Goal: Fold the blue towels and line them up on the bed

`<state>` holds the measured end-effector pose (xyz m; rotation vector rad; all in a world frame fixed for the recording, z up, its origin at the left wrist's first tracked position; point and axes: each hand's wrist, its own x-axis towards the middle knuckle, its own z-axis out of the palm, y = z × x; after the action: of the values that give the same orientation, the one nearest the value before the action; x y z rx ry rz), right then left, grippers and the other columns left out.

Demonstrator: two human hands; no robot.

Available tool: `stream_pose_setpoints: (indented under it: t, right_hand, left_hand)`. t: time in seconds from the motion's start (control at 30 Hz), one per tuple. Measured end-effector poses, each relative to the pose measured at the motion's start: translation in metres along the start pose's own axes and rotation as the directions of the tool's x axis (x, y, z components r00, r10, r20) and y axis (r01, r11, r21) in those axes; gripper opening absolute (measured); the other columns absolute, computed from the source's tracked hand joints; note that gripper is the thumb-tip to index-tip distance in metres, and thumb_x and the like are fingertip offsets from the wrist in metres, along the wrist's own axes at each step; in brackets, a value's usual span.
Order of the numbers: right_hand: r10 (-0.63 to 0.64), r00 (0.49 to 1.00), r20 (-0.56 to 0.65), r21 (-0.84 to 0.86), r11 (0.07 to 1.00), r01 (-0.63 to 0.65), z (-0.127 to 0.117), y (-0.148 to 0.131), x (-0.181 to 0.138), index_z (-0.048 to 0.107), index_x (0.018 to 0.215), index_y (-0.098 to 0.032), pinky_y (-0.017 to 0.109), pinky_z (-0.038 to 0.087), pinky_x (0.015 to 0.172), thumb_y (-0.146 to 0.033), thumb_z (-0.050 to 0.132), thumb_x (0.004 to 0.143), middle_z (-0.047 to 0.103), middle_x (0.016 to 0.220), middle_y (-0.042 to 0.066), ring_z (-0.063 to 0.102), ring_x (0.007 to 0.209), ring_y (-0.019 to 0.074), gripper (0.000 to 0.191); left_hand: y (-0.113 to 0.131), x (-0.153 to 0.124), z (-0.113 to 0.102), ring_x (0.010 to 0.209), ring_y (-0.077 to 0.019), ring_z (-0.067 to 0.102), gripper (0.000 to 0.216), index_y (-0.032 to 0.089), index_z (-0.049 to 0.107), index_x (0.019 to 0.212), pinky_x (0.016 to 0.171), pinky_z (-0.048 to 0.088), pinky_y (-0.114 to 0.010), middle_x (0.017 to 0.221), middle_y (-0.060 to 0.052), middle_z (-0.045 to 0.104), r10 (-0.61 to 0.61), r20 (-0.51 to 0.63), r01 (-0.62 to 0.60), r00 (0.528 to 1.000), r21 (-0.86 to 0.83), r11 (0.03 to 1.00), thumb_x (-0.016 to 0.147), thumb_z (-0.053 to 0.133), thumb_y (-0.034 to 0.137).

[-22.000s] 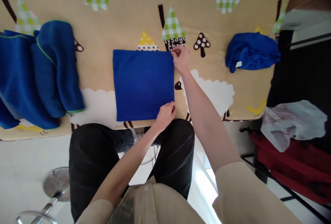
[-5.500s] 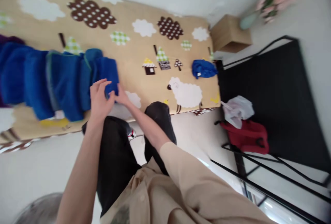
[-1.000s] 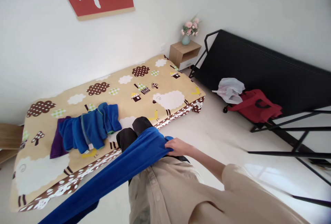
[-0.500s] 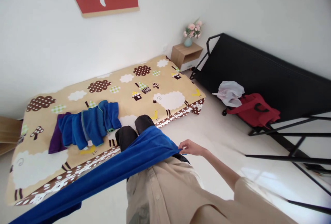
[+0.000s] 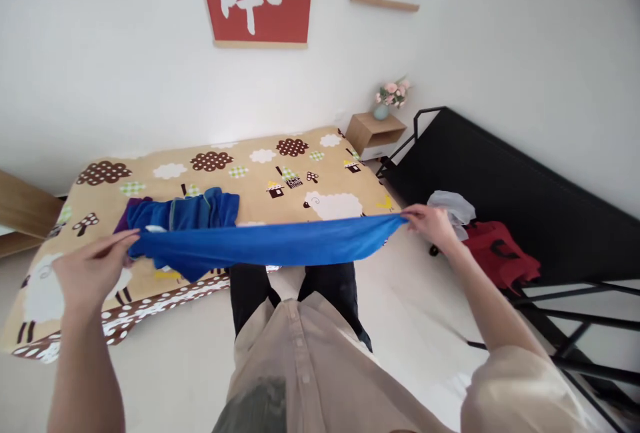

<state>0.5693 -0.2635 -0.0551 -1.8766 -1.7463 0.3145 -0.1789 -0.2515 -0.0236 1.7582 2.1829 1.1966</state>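
A long blue towel (image 5: 270, 242) is stretched sideways in front of me, above my knees and the near edge of the bed. My left hand (image 5: 95, 266) pinches its left end, and my right hand (image 5: 429, 223) pinches the right end. Between them the cloth hangs in a shallow fold, with a loose corner drooping on the left. Behind it, partly hidden, several folded blue towels (image 5: 193, 213) lie in an overlapping row on the bed, with a purple one (image 5: 131, 209) at their left end.
The bed (image 5: 270, 208) has a beige sheep-print cover. A wooden nightstand (image 5: 370, 124) with a flower vase (image 5: 381, 112) stands at its far right. On the right, a black frame seat (image 5: 480, 173) holds a white plastic bag (image 5: 453, 205) and a red bag (image 5: 500, 256).
My left hand has come into view holding the towel's other end. The towel has gone from a slant across my lap to level and raised, and my right hand has moved up and right.
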Motion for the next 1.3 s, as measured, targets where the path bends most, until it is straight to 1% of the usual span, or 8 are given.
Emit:
stream_pose_setpoints:
  t: [0.2, 0.37, 0.53, 0.77, 0.93, 1.1, 1.2, 1.3]
  right_hand:
    - [0.004, 0.95, -0.312, 0.114, 0.993, 0.034, -0.07, -0.014, 0.102, 0.071, 0.09, -0.022, 0.045, 0.068, 0.084, -0.033, 0.068, 0.092, 0.081, 0.088, 0.009, 0.081, 0.085, 0.0286, 0.012]
    - [-0.019, 0.947, -0.32, -0.048, 0.999, 0.004, -0.09, -0.015, 0.136, 0.071, 0.092, -0.019, 0.042, 0.064, 0.093, -0.022, 0.065, 0.093, 0.081, 0.09, 0.009, 0.081, 0.091, 0.0262, 0.007]
    - [0.057, 0.965, -0.255, -0.036, 0.997, -0.068, -0.088, 0.009, 0.137, 0.071, 0.096, -0.017, 0.035, 0.06, 0.094, -0.017, 0.064, 0.094, 0.082, 0.098, 0.013, 0.079, 0.093, 0.0224, 0.007]
    - [0.113, 0.986, -0.12, -0.221, 0.966, -0.138, -0.068, 0.053, 0.156, 0.071, 0.094, -0.017, 0.032, 0.049, 0.104, -0.012, 0.061, 0.094, 0.082, 0.097, 0.011, 0.075, 0.094, 0.0202, 0.012]
    - [0.164, 0.986, 0.001, -0.314, 0.937, -0.155, -0.043, 0.084, 0.198, 0.073, 0.09, -0.017, 0.034, 0.047, 0.102, -0.013, 0.06, 0.091, 0.079, 0.084, 0.009, 0.073, 0.093, 0.0223, 0.014]
    - [0.217, 0.973, 0.074, -0.412, 0.896, -0.169, 0.003, 0.108, 0.254, 0.078, 0.088, -0.017, 0.041, 0.046, 0.107, -0.015, 0.061, 0.089, 0.076, 0.078, 0.008, 0.071, 0.095, 0.0268, 0.018]
    - [0.226, 0.974, 0.022, -0.401, 0.894, -0.198, 0.039, 0.116, 0.288, 0.079, 0.091, -0.015, 0.041, 0.045, 0.107, -0.017, 0.061, 0.091, 0.078, 0.089, 0.014, 0.068, 0.095, 0.0274, 0.019]
    - [0.193, 0.977, -0.085, -0.35, 0.913, -0.211, 0.072, 0.12, 0.32, 0.08, 0.102, -0.013, 0.041, 0.043, 0.109, -0.015, 0.058, 0.094, 0.079, 0.102, 0.018, 0.068, 0.095, 0.0257, 0.024]
  left_hand:
    - [0.069, 0.077, 0.043, 0.071, -0.0207, 0.074, 0.046, 0.009, 0.079, 0.109, 0.08, 0.067, -0.042, 0.089, -0.01, 0.079, -0.015, 0.059, 0.038, 0.998, -0.409, 0.912, 0.084, 0.071, 0.047]
    - [0.111, 0.09, 0.064, 0.086, -0.0266, 0.081, 0.042, 0.003, 0.078, 0.104, 0.094, 0.067, -0.05, 0.097, -0.014, 0.08, 0.044, -0.011, -0.043, 0.999, -0.522, 0.852, 0.082, 0.075, 0.04]
    - [0.12, 0.081, 0.078, 0.088, -0.0293, 0.081, 0.042, 0.007, 0.079, 0.099, 0.095, 0.068, -0.049, 0.097, -0.011, 0.081, 0.048, 0.058, -0.013, 0.997, -0.491, 0.871, 0.079, 0.076, 0.043]
    - [0.101, 0.09, 0.129, 0.087, -0.0292, 0.081, 0.057, 0.009, 0.079, 0.104, 0.098, 0.066, -0.051, 0.096, -0.011, 0.081, 0.009, 0.332, 0.136, 0.943, -0.41, 0.902, 0.072, 0.085, 0.056]
    - [0.093, 0.1, 0.177, 0.088, -0.0325, 0.081, 0.073, 0.009, 0.079, 0.098, 0.097, 0.067, -0.05, 0.093, -0.013, 0.081, -0.108, 0.53, 0.338, 0.841, -0.358, 0.871, 0.054, 0.097, 0.064]
    - [0.082, 0.114, 0.236, 0.091, -0.0333, 0.081, 0.062, 0.008, 0.078, 0.097, 0.1, 0.066, -0.049, 0.09, -0.014, 0.081, -0.207, 0.629, 0.491, 0.75, -0.319, 0.811, 0.058, 0.099, 0.052]
    - [0.072, 0.132, 0.275, 0.089, -0.0315, 0.082, 0.051, 0.008, 0.078, 0.096, 0.098, 0.067, -0.047, 0.087, -0.013, 0.08, -0.233, 0.602, 0.501, 0.764, -0.325, 0.802, 0.065, 0.096, 0.045]
    - [0.065, 0.149, 0.305, 0.088, -0.0298, 0.082, 0.042, 0.009, 0.079, 0.095, 0.095, 0.068, -0.046, 0.086, -0.012, 0.08, -0.206, 0.484, 0.415, 0.851, -0.378, 0.827, 0.074, 0.088, 0.043]
